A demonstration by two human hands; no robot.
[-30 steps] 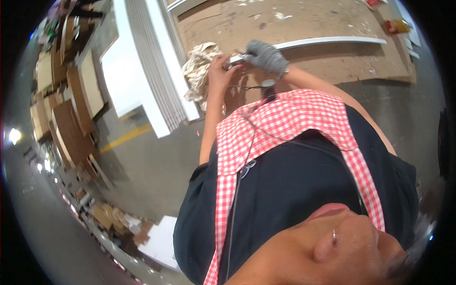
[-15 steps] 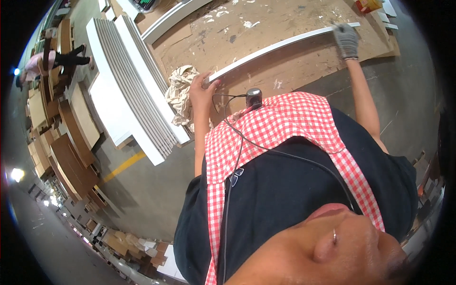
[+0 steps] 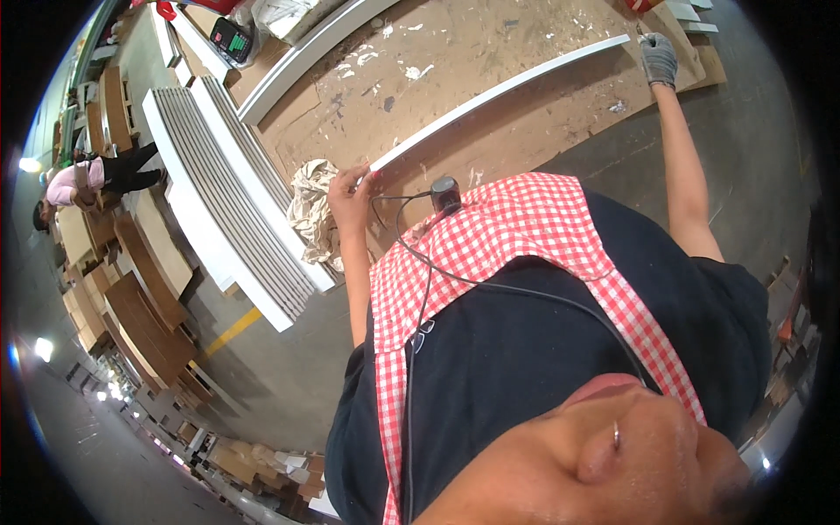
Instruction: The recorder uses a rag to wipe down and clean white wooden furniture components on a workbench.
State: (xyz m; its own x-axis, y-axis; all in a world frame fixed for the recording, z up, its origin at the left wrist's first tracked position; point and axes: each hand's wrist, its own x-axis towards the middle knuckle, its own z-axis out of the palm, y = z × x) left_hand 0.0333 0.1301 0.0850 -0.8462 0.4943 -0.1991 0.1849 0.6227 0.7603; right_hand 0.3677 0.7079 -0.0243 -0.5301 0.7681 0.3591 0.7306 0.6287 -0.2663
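Observation:
A long, narrow white strip point(image 3: 499, 101) lies across the brown, paint-spotted work surface point(image 3: 560, 105). At its left end my bare left hand point(image 3: 350, 197) is closed, with the fingertips on the strip's end. My right hand point(image 3: 659, 63), in a grey knit glove, is just beyond the strip's right end and apart from it. Its fingers are curled, and whether they hold something small cannot be made out. Beside my left hand lies a crumpled cream cloth point(image 3: 312, 206).
Left of the cloth lies a stack of white grooved panels point(image 3: 227, 201). A thicker white board point(image 3: 315, 57) crosses the far left of the surface, near a black handheld device point(image 3: 231, 39). A person point(image 3: 96, 179) stands among brown boards point(image 3: 149, 328). A dark cabled device point(image 3: 445, 194) hangs at my apron.
My right hand has let go of the strip and moved off its right end. My left hand stays at the left end. The view has shifted a little.

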